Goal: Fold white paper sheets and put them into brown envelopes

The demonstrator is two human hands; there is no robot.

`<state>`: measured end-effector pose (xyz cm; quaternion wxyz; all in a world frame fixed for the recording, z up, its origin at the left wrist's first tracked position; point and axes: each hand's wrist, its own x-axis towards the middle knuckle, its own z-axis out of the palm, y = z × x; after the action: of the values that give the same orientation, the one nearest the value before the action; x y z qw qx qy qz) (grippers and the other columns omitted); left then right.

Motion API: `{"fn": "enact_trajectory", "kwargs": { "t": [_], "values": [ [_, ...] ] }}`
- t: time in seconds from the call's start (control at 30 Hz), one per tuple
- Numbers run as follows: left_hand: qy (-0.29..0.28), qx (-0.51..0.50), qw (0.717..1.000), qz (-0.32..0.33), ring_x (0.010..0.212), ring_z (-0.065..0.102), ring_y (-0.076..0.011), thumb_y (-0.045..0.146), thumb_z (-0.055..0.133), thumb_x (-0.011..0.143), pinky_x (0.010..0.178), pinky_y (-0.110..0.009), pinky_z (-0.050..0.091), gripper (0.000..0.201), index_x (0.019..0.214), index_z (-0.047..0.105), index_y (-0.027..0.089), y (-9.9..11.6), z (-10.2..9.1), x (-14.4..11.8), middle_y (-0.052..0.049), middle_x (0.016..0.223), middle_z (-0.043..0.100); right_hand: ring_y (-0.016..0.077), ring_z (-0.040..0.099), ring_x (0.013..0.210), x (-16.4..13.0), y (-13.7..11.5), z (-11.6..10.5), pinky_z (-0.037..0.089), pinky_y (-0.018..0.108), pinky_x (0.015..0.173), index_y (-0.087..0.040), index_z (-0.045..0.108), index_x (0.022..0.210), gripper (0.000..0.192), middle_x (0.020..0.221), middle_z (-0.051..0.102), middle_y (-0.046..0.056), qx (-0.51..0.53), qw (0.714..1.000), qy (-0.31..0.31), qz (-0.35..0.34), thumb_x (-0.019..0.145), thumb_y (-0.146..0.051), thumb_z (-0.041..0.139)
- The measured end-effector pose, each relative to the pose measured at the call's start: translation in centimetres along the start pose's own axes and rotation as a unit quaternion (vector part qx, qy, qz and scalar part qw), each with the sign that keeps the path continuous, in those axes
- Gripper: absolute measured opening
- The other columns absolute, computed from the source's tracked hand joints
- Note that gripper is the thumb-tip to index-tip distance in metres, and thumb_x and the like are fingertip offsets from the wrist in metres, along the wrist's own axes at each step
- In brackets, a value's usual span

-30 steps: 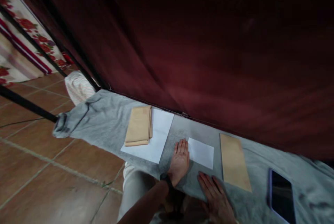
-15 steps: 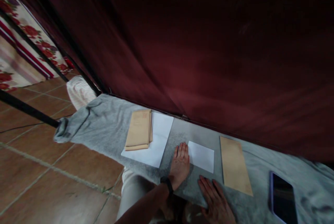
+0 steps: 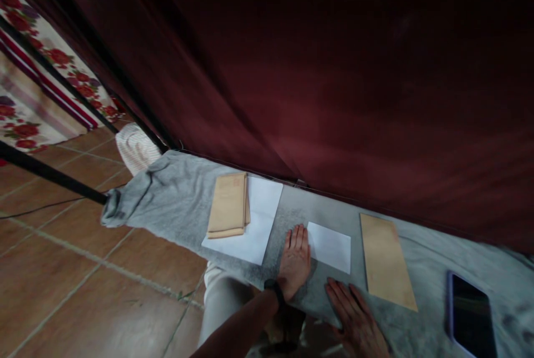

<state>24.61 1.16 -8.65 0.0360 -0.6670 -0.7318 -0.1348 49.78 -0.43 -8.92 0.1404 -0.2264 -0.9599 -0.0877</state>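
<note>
My left hand [image 3: 295, 262], with a dark band at the wrist, lies flat on the grey cloth. Its fingers are stretched out along the left edge of a small white folded-looking sheet of paper [image 3: 330, 247]. Below that sheet, my right hand [image 3: 354, 316] rests palm down on the cloth, fingers extended, holding nothing. To the right of the sheet lies a single brown envelope [image 3: 387, 263]. Left of my left hand, a stack of brown envelopes [image 3: 227, 205] sits on a larger white sheet of paper [image 3: 263, 216].
A phone [image 3: 472, 313] lies on the grey cloth [image 3: 183, 197] at the right. Behind the cloth hangs a dark red curtain [image 3: 317, 97]. Black metal bars [image 3: 54, 172] stand at the left, above a tiled floor [image 3: 95, 291]. A striped cloth bundle [image 3: 137, 148] sits beyond.
The whole scene has shifted slightly to the right in view as the camera turned. My hands and the papers keep the same places relative to one another.
</note>
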Motion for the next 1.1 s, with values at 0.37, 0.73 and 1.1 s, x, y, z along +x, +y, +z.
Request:
{"fn": "enact_trajectory", "kwargs": {
  "t": [0.37, 0.73, 1.1],
  "values": [
    [0.001, -0.008, 1.0, -0.001, 0.155, 0.029, -0.026, 0.022, 0.035, 0.101, 0.126, -0.053, 0.029, 0.06, 0.16, 0.03, 0.009, -0.2, 0.4, 0.2, -0.016, 0.164, 0.038, 0.0231, 0.049, 0.143, 0.0, 0.0, -0.2, 0.025, 0.042, 0.126, -0.022, 0.032, 0.162, 0.077, 0.156, 0.052, 0.006, 0.06, 0.998, 0.001, 0.025, 0.09, -0.027, 0.059],
    [0.023, -0.046, 0.998, 0.021, 0.152, 0.037, -0.0286, 0.028, 0.035, 0.104, 0.123, -0.053, 0.033, 0.053, 0.155, 0.042, 0.014, -0.4, -1.9, 0.7, -0.015, 0.159, 0.046, 0.0257, 0.052, 0.138, 2.1, -0.2, -2.9, 0.039, 0.05, 0.119, -0.018, 0.047, 0.153, 0.063, 0.151, 0.056, 0.013, 0.155, 0.984, -0.031, 0.088, 0.097, -0.043, 0.06],
    [0.027, -0.065, 0.996, 0.052, 0.147, 0.043, -0.03, 0.028, 0.036, 0.102, 0.12, -0.053, 0.036, 0.049, 0.146, 0.052, 0.013, -1.0, -1.4, 0.6, -0.016, 0.155, 0.052, 0.0314, 0.034, 0.152, 10.2, 1.5, 1.0, 0.032, 0.05, 0.124, -0.004, 0.043, 0.152, 0.058, 0.162, 0.039, 0.022, 0.061, 0.954, 0.0, 0.293, 0.104, -0.036, 0.049]
  ]
}}
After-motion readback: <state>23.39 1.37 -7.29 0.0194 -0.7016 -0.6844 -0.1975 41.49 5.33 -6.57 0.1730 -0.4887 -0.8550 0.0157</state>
